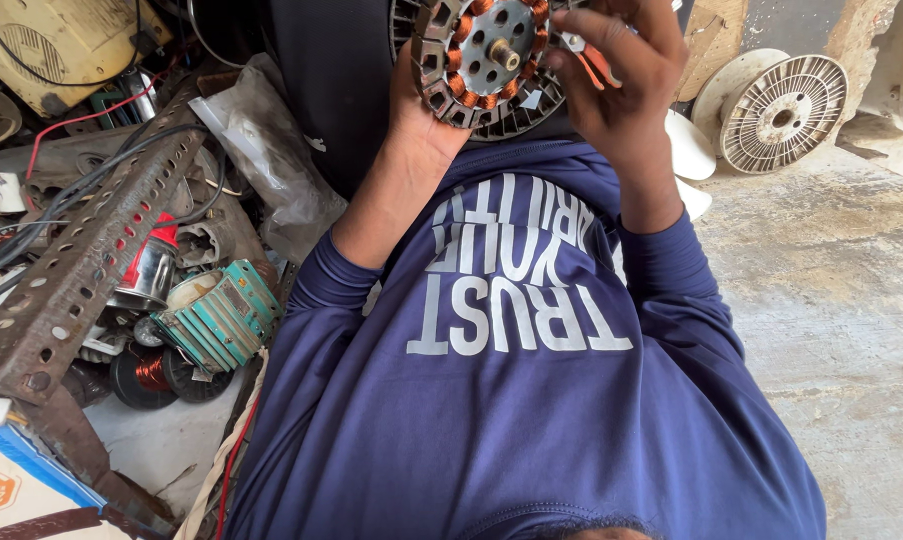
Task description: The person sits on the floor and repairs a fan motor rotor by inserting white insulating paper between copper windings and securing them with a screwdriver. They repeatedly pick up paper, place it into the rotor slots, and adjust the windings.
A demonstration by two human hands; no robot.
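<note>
A round motor stator (487, 60) with copper windings, a grey centre plate and a short shaft is held up in front of my chest. My left hand (422, 115) cups its lower left edge from behind. The fingers of my right hand (622, 75) wrap over its right edge, with one finger laid across the top right of the windings. Both arms are in dark blue sleeves pushed up the forearm. The top of the stator is cut off by the frame.
To my left lies a heap of scrap: a rusty perforated angle bar (82, 260), a teal ribbed motor part (222, 315), a copper wire coil (152, 372), cables and a crumpled plastic bag (272, 160). A white finned rotor disc (782, 110) rests on the concrete floor (832, 320) at right.
</note>
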